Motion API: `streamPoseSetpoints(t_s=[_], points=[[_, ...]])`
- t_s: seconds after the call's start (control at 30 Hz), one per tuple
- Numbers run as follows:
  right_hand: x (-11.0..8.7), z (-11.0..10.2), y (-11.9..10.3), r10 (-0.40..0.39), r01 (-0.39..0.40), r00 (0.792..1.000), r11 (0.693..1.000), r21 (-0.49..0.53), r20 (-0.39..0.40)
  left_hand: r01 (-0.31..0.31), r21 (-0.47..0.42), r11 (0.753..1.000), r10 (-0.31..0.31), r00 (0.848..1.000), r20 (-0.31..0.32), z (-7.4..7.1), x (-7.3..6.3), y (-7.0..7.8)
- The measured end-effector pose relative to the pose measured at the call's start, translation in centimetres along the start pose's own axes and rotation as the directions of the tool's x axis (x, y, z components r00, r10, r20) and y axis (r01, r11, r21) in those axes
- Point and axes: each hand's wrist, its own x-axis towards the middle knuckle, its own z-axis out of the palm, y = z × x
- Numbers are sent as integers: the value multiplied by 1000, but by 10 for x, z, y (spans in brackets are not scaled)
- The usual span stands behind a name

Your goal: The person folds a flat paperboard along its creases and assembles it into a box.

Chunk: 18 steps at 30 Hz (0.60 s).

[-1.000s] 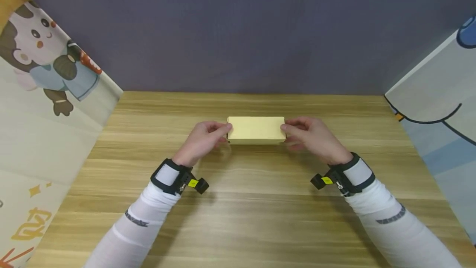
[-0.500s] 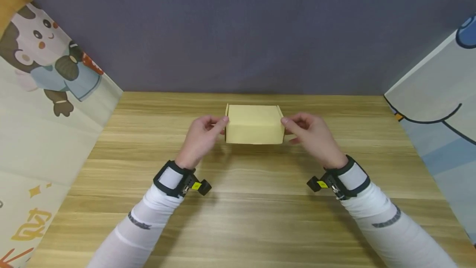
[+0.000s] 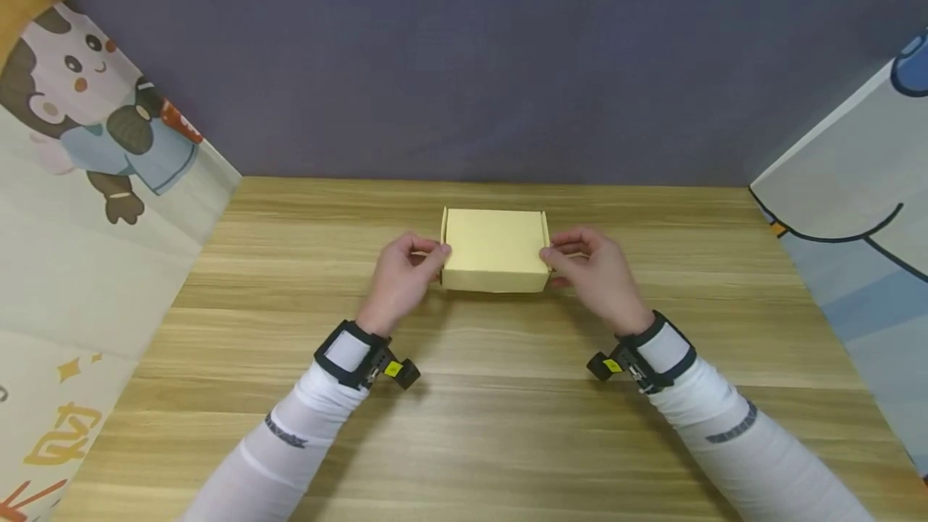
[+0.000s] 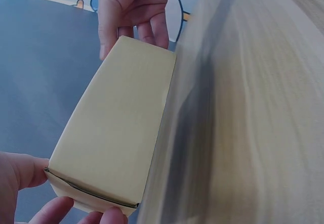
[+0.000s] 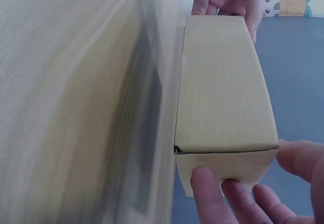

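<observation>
A small pale yellow cardboard box (image 3: 495, 240) with its lid closed sits near the middle of the wooden table, its broad face up and a long side toward me. My left hand (image 3: 399, 280) holds its left end, thumb at the top front corner and the other fingers against the end panel. At the opposite end my right hand (image 3: 596, 274) grips the box in the same way. Both wrist views show the long front side of the box (image 4: 116, 118) and the fingertips (image 5: 205, 183) on its end panel. The underside is hidden.
The wood-grain table (image 3: 500, 441) stretches around the box and toward me. A dark grey-blue panel (image 3: 493, 63) rises behind it. Cartoon-printed sheets stand at the left (image 3: 87, 264) and right (image 3: 848, 208) sides. Each wrist wears a strapped camera.
The box has turned between both hands from a narrow side up to its broad face up. It has then come slightly toward me, and both forearms have drawn inward.
</observation>
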Motion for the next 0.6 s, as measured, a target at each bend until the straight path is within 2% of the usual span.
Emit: streamPoseSetpoints(t_s=[0.2, 0.6], points=[[1, 2, 6, 13, -10, 999, 996, -85, 37, 17, 6, 1000, -18, 1000, 25, 2, -1, -7], [-1, 3, 14, 47, -38, 996, 992, -121, 69, 54, 56, 997, -57, 997, 53, 7, -2, -15]])
